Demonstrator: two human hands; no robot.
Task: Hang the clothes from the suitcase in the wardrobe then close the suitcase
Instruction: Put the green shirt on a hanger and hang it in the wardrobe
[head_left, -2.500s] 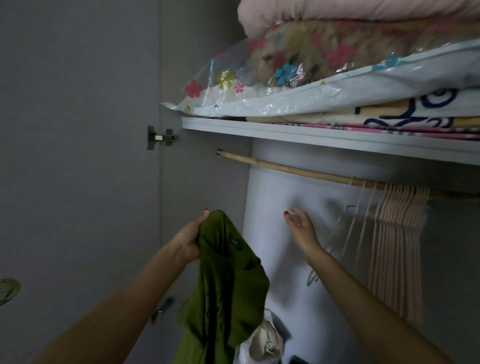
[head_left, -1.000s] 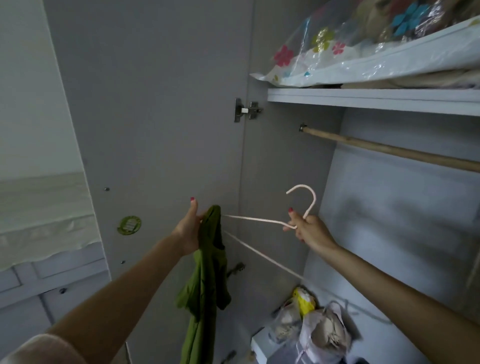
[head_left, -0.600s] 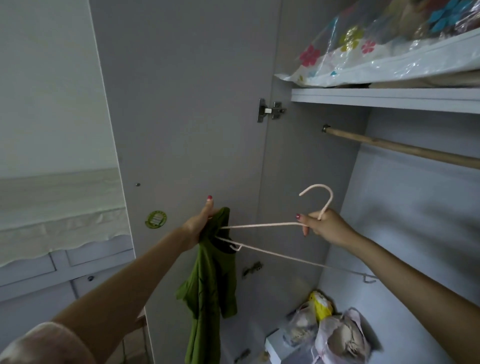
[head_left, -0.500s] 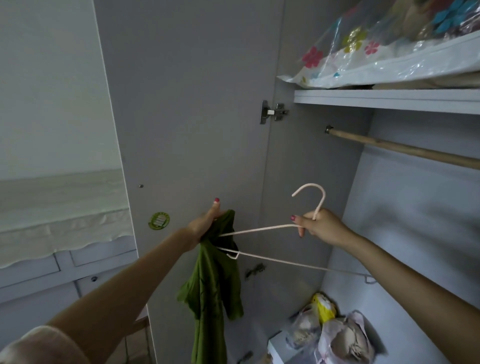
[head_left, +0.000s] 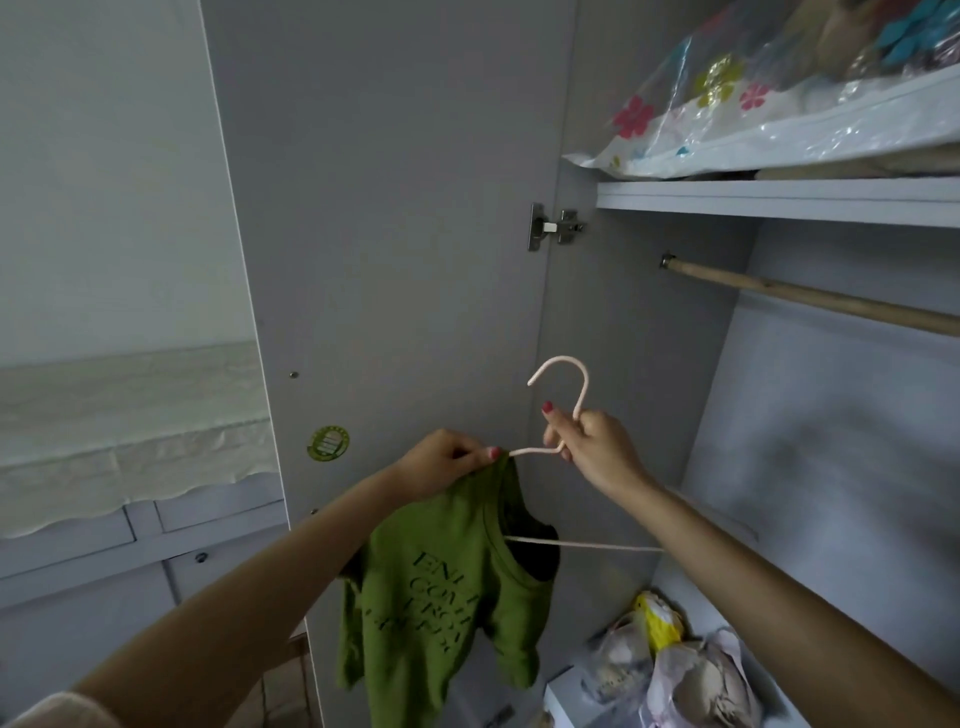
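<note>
The pale pink wire hanger (head_left: 558, 410) is the landmark here: the right hand (head_left: 592, 447) has its fingers curled round the hanger's neck just below the hook, which stands upright with its opening turned toward the wardrobe door (head_left: 395, 234). From that neck one hanger arm runs toward the door and disappears under the shoulder of the green T-shirt (head_left: 447, 577), where the left hand (head_left: 444, 460) pinches the fabric against the arm's tip; the bottom wire passes through the neck opening and comes out on the far side, toward the wardrobe interior. So the shirt is only half on: it hangs below and to the door side of the hanger, its long axis drooping straight down, while the interior-side arm is bare. The right hand is nearer that bare end, the left nearer the shirt. The shirt is olive green, soft and bunched, with darker green lettering that cannot be read fully. The wooden rail (head_left: 810, 299) lies above the hook, further into the wardrobe, under the shelf (head_left: 779, 200).
</note>
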